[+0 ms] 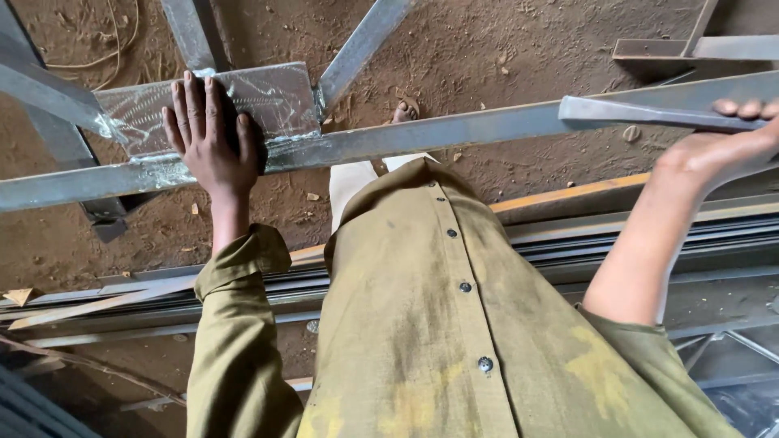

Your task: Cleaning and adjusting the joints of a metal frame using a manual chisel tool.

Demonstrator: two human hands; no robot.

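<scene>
The left hand (209, 138) lies flat and fully spread, palm down, on a grey steel gusset plate (268, 101) that is welded where several bars meet. It grips nothing; the fingers point toward the far side and the heel of the palm sits on the long steel bar (422, 134) that runs from left to right across the view. That flat, open placing looks like bracing or steadying, since the plate offers a broad surface to lean on.

Far to the right, the right hand (718, 150) wraps around a flat steel strip (641, 113), fingers curled over its top edge and the thumb side underneath (the palm itself is hidden, so how tightly it closes cannot be told). The strip lies along and just above the long bar, its cut end pointing left, so it seems held in line with that bar.

Two diagonal bars (361, 45) run away from the plate toward the far side. Below the frame is a dirt floor (503, 49) scattered with scraps, and a sandalled foot (404, 111) shows just beyond the bar. Nearer the person, a bundle of long steel sections (617, 235) lies across, below the olive shirt (438, 324).
</scene>
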